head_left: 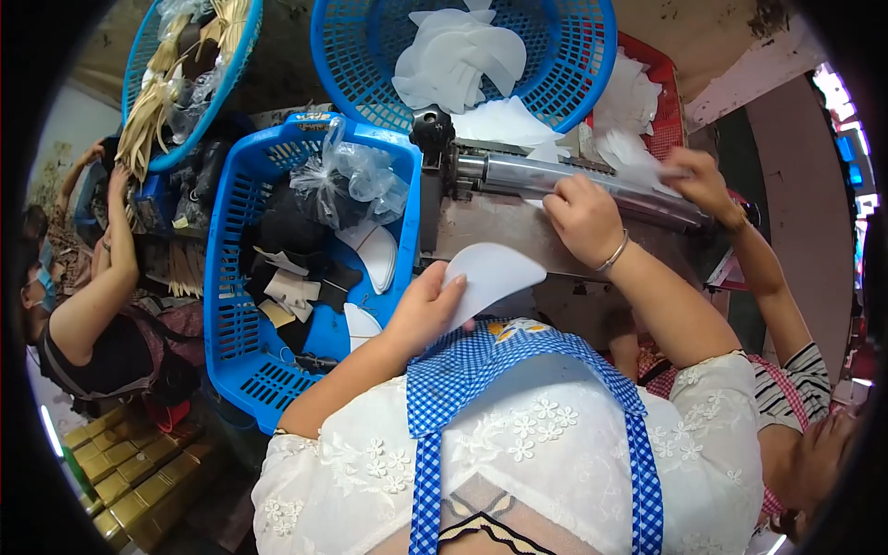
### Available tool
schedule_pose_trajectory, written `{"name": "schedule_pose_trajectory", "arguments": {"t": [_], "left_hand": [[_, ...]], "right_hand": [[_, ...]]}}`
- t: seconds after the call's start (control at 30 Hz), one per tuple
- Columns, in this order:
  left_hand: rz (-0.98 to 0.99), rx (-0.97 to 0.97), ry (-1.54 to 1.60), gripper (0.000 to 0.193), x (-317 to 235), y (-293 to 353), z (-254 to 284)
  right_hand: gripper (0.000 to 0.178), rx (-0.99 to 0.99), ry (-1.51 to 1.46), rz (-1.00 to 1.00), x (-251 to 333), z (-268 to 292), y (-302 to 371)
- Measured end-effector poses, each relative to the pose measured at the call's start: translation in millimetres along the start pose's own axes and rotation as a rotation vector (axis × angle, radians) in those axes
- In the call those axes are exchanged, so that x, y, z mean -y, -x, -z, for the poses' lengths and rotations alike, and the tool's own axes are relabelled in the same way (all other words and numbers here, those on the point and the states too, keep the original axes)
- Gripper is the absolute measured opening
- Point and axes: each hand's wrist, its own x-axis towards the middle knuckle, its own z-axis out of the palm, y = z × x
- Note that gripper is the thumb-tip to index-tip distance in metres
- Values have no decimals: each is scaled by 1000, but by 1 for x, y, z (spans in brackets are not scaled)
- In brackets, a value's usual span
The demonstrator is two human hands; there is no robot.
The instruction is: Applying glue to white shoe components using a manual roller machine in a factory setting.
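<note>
My left hand point(430, 301) is closed around a white, curved, leaf-shaped sheet piece point(495, 276), held in front of my blue checked apron; whether several pieces are stacked there I cannot tell. Over the front side of a machine's shiny metal roller point(592, 185) is my right hand point(585, 222), its fingers bent together. A white sliver point(534, 203) shows beside those fingertips under the roller; what the fingers pinch is hidden. At the roller's right part, a co-worker's hand point(701, 182) holds a blurred white piece point(643, 159).
Behind the machine stand a round blue basket point(347, 55) of white pieces and a red basket point(668, 111) with more. A blue crate point(222, 305) at left holds dark and white pieces and plastic bags. Another person point(92, 296) works at far left, near gold boxes point(139, 462).
</note>
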Motion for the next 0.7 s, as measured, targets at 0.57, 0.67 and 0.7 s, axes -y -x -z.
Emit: {"name": "schedule_pose_trajectory", "arguments": {"t": [0.57,0.67,0.7], "left_hand": [[-15,85,133,21,6,-38,-6],[108,99,47,17,31,7,17],[127,65,27,16,41,13,20]], "right_hand": [[12,23,-319,-140,-33,2,-66],[8,-3,-84,266,21,25,-27],[9,35,-147,307,39,31,-7]]}}
